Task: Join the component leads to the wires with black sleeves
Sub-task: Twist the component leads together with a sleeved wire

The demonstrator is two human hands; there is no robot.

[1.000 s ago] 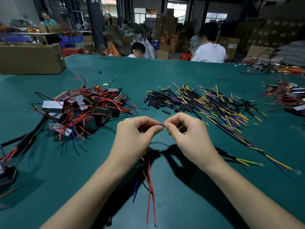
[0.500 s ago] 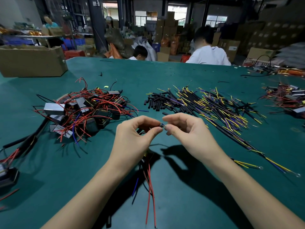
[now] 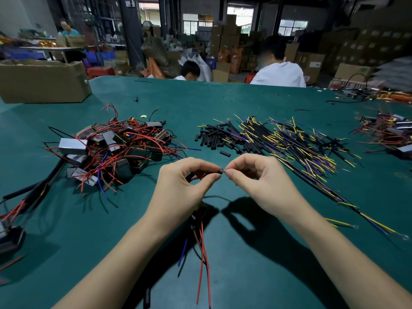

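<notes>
Above the green table (image 3: 245, 103), my left hand (image 3: 182, 188) pinches the end of a component lead with a short black sleeve (image 3: 215, 172) on it. Red and blue leads (image 3: 204, 248) hang down below that hand, and the component itself is mostly hidden under the palm. My right hand (image 3: 260, 184) pinches a thin wire end (image 3: 225, 170) that meets the sleeve tip. A pile of components with red leads (image 3: 113, 150) lies at the left. Loose black sleeves (image 3: 211, 139) and a heap of yellow and purple wires (image 3: 296, 148) lie ahead to the right.
A cardboard box (image 3: 42, 81) stands at the back left of the table. More components with wires (image 3: 392, 132) lie at the far right, and black cables (image 3: 29, 192) at the left edge. Two yellow ring-terminal wires (image 3: 347, 224) rest by my right forearm. People sit beyond the table.
Both hands have risen slightly and their fingertips stay together at the joint. The camera view has shifted a little; the piles on the table have not moved.
</notes>
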